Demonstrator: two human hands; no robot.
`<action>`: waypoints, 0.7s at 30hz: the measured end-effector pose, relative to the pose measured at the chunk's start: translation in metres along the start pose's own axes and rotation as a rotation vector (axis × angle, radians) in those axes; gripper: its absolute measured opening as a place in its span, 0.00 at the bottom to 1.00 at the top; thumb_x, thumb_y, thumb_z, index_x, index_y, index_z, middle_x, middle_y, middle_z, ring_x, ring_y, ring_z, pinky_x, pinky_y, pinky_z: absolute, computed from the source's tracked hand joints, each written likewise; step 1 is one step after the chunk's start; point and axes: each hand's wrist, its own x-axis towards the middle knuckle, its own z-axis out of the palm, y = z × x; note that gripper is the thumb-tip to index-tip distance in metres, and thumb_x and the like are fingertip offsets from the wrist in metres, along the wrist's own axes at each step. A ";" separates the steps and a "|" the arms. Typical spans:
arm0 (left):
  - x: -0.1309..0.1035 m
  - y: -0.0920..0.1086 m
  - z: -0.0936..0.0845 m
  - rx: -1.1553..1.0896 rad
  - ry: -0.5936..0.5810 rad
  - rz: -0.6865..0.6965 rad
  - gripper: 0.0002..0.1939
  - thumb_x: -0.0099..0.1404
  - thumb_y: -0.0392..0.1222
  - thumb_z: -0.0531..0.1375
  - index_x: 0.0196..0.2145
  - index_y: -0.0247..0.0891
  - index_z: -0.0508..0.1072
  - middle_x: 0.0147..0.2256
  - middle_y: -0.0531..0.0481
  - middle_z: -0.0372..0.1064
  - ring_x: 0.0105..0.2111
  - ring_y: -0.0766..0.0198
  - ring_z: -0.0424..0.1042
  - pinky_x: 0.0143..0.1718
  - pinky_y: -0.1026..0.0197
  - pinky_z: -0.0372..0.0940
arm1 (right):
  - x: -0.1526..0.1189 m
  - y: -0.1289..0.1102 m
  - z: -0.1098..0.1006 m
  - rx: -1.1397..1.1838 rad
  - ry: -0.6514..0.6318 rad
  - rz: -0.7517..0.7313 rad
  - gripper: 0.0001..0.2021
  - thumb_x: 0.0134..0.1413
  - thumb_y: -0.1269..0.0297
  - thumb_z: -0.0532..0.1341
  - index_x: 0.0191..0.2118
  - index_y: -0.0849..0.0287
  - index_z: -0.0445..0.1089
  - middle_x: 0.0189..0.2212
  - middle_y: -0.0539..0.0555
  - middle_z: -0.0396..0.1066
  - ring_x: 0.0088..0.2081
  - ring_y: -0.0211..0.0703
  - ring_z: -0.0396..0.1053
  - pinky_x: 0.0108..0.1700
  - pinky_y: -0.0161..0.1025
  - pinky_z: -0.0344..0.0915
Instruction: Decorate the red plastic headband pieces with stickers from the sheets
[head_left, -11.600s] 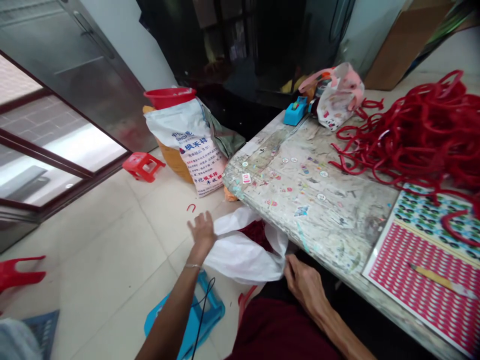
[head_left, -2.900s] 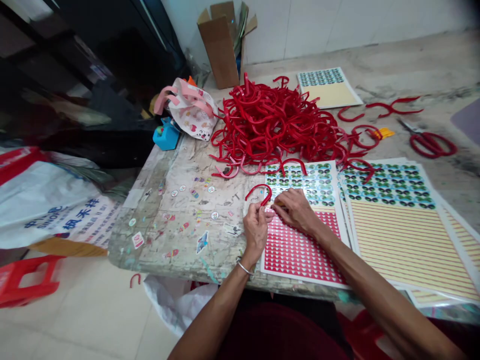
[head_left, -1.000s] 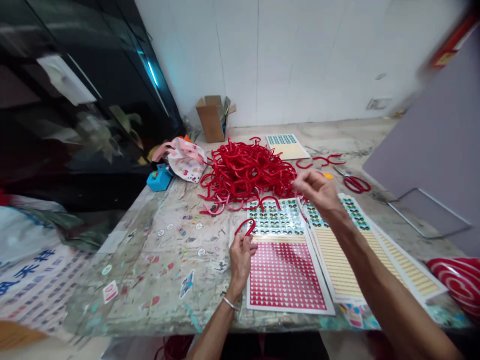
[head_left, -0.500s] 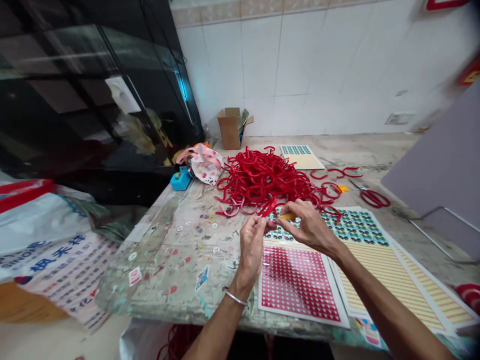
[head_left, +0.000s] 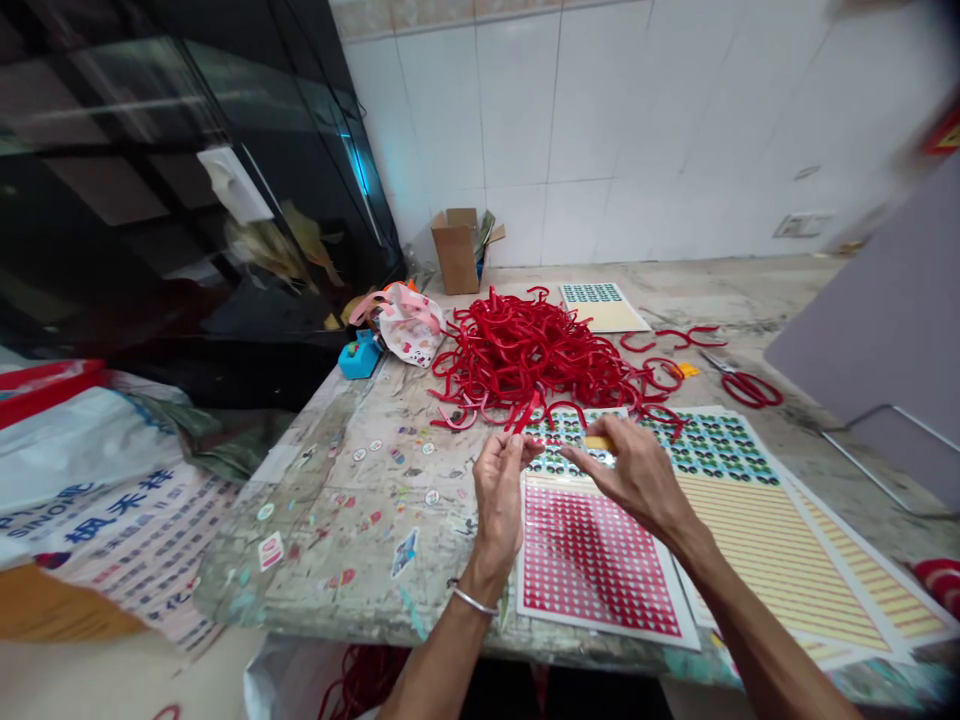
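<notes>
My left hand [head_left: 501, 490] pinches a red band [head_left: 527, 412] between thumb and fingertips, close to the front of a large heap of similar curved red bands [head_left: 532, 345]. To its right, my right hand [head_left: 637, 470] has a small yellow object [head_left: 598, 442] under its curled fingers, while the thumb reaches out towards the left hand. What kind of thing the yellow object is cannot be made out. Beneath both hands lies a sheet of stickers [head_left: 600, 560], with small figures along its top and rows of white hearts on red below.
More sticker sheets [head_left: 780, 560] fan out at the right. Red-handled scissors [head_left: 750, 388] lie beyond them. A blue tape dispenser [head_left: 360, 355], a pink and white cloth bag [head_left: 409, 322] and a cardboard box [head_left: 455, 255] stand at the back left of the worn table [head_left: 330, 510].
My right hand has drawn back to the right with the yellow object, opening a gap from my left hand. The left hand keeps its pinch on the red band.
</notes>
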 end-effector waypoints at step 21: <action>-0.024 -0.010 -0.003 -0.110 -0.019 -0.216 0.10 0.55 0.43 0.63 0.30 0.34 0.70 0.33 0.47 0.74 0.34 0.64 0.73 0.43 0.60 0.64 | -0.026 -0.028 0.036 1.276 0.199 0.693 0.07 0.45 0.60 0.66 0.28 0.55 0.69 0.27 0.47 0.68 0.28 0.36 0.63 0.34 0.36 0.62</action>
